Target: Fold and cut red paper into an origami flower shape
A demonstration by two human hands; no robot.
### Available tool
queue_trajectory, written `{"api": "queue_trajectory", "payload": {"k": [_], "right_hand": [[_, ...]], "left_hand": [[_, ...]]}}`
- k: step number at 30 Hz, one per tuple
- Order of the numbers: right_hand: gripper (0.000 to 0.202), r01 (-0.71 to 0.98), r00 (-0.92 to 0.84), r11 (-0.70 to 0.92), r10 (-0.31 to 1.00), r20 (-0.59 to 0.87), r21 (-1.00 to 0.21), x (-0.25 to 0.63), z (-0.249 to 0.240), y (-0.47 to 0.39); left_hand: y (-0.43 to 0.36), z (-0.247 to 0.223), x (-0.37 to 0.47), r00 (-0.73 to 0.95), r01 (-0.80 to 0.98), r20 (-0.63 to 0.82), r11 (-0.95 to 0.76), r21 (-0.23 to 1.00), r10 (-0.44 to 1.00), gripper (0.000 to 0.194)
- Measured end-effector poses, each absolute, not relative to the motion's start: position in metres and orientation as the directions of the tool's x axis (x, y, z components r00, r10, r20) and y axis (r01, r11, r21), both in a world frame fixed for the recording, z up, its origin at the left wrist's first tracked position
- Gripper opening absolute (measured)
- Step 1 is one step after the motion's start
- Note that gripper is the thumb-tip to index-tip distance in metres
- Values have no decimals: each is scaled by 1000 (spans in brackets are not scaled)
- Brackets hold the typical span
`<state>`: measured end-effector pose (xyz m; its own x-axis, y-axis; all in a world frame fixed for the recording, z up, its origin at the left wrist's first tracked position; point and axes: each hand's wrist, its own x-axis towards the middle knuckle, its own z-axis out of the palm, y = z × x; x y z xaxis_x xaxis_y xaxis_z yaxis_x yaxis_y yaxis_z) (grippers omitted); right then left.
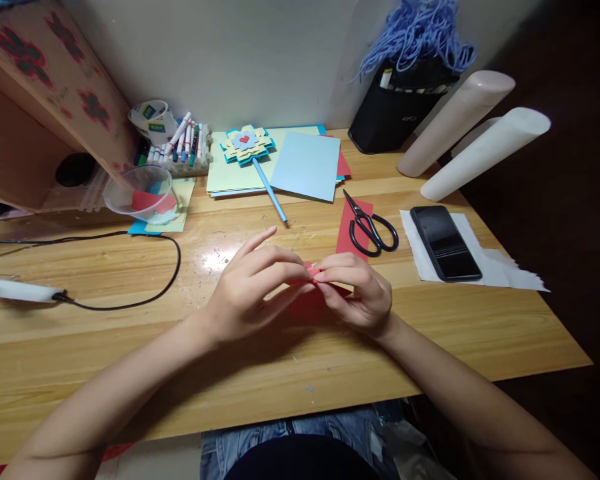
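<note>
Both hands meet above the middle of the wooden table, around a piece of red paper (307,303). My left hand (257,287) pinches its upper edge between thumb and fingers, with the little finger raised. From the other side, my right hand (357,293) grips the same paper, its fingertips touching those of the left. The paper looks folded where the fingertips meet, but they hide most of that part. Behind my right hand, black-handled scissors (373,230) lie on a red paper strip (349,230).
A paper flower (247,143) on a blue stem rests on coloured sheets (307,167) at the back. A phone (445,243) lies on white paper at the right, near two white rolls (485,157). Markers (185,143), a clear bowl (145,193) and a black cable (177,267) are left.
</note>
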<state>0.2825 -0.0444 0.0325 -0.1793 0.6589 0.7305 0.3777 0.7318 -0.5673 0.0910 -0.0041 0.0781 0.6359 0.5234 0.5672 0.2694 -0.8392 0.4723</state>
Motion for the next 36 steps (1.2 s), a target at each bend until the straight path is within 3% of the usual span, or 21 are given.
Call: {"api": "queue_trajectory", "payload": {"k": [4, 7, 20, 26, 36], "right_hand": [[29, 266, -46, 655, 742, 669, -707, 280, 31, -46], [27, 198, 18, 612, 779, 627, -766, 278, 31, -46], [28, 322, -90, 709, 682, 725, -627, 281, 34, -42], [27, 371, -145, 758, 618, 772, -537, 283, 37, -41], [22, 386, -158, 755, 621, 768, -531, 282, 38, -41]], "left_hand": [[-4, 83, 91, 620, 252, 363, -615, 747, 696, 16], [-3, 83, 91, 629, 245, 276, -522, 817, 727, 11], [-6, 88, 95, 565, 275, 137, -342, 899, 813, 13], [-6, 86, 94, 596, 285, 167, -400, 871, 786, 10], [-7, 86, 93, 611, 296, 214, -471, 831, 762, 9]]}}
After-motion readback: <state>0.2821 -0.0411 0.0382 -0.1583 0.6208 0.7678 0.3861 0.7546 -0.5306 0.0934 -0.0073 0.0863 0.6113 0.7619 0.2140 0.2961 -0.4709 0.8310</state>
